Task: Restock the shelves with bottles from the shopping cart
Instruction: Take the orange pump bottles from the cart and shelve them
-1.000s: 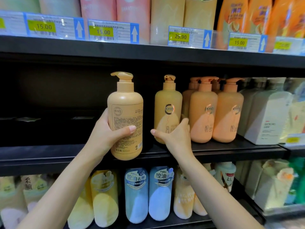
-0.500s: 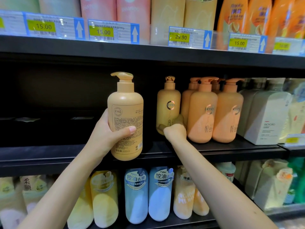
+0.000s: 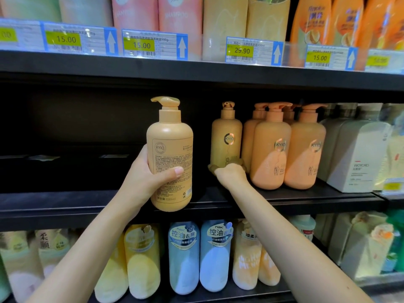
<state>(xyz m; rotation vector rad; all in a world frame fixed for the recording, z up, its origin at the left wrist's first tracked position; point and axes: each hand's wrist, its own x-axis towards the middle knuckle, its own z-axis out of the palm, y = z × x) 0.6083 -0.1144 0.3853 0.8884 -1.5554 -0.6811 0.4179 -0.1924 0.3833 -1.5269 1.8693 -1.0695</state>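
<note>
Fingers of the right hand wrap one shelved bottle; the left hand grips another, unshelved.

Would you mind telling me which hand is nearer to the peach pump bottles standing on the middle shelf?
Right. The right hand grips the yellow bottle directly beside the peach bottles; the left hand holds another bottle further left, in front of the shelf.

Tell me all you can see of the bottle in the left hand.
The bottle is a tan, matte, plastic-looking pump bottle with a rounded body and a curved pump head pointing left. Its back label faces the camera, reading KYIO and 600ml. It is held upright in front of the middle shelf's edge, off its surface, gripped by the left hand only.
</note>
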